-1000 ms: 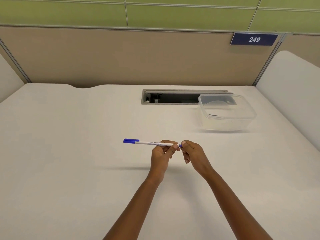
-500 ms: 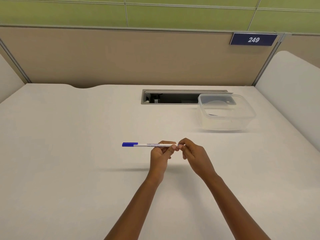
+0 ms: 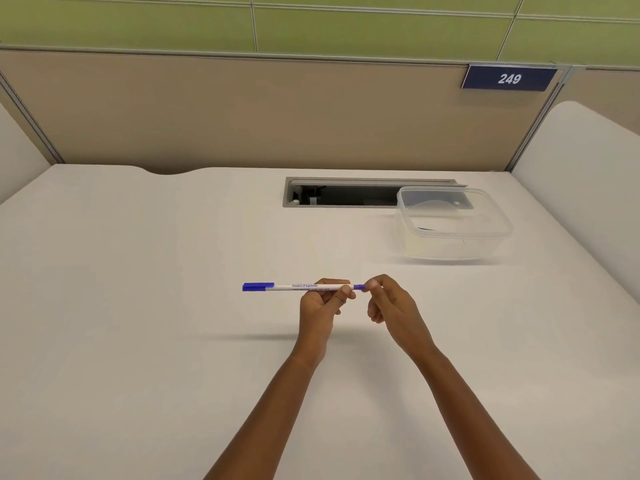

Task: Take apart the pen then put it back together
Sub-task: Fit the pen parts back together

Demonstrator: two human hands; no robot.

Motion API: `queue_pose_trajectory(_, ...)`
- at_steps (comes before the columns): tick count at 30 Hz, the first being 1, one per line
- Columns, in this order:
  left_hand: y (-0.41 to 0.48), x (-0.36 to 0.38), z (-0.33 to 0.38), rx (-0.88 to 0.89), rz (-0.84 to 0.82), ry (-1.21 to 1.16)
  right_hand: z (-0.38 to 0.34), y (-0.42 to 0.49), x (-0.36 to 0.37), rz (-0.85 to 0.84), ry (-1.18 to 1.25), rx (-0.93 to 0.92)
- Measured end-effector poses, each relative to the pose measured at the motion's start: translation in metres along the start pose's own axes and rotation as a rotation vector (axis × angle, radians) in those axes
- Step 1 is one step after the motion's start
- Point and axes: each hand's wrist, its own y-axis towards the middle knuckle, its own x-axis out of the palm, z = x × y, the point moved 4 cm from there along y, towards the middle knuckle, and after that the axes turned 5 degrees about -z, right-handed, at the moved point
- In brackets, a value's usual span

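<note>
Where the beige partition meets the green wall panels, a dark blue sign (image 3: 509, 78) reads "249" in white numerals. Print also runs along the white barrel of the pen (image 3: 298, 287): the upper line looks like "Freedom of Expression", while the smaller line under it is too fine to read.

That pen is held level above the white table (image 3: 138, 306), running left to right, its blue cap (image 3: 258, 286) pointing away to the left and clear of both hands. The left hand (image 3: 320, 304) grips the barrel near its right end, thumb and forefinger pinched around it and the remaining fingers curled beneath. The right hand (image 3: 389, 304) meets it from the other side, its fingertips (image 3: 372, 283) closed on the small blue end piece (image 3: 359, 287) that sticks out of the barrel. Both forearms reach up from the near edge, bare, converging toward the pen.

Further back and to the right, a clear plastic container (image 3: 453, 225) sits on the table, just in front of a rectangular cable slot (image 3: 346, 194).
</note>
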Motion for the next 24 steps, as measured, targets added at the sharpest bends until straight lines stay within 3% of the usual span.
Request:
queue_pose_trajectory(9,-0.002,0.005,0.0,-0.015,-0.028,-0.023,-0.003,-0.003,-0.003,0.016,-0.357,-0.176)
queue_pose_trajectory(15,-0.004,0.01,-0.001,-0.021,-0.064,-0.03,-0.005,-0.002,0.004,-0.052,-0.089,-0.067)
queue_pose_trajectory(20,-0.005,0.008,-0.003,-0.017,-0.062,-0.016,-0.005,0.002,0.01,-0.117,0.201,0.198)
queue_pose_trajectory(24,-0.004,0.003,-0.004,-0.021,-0.021,-0.018,-0.005,0.0,0.007,-0.062,0.038,0.124)
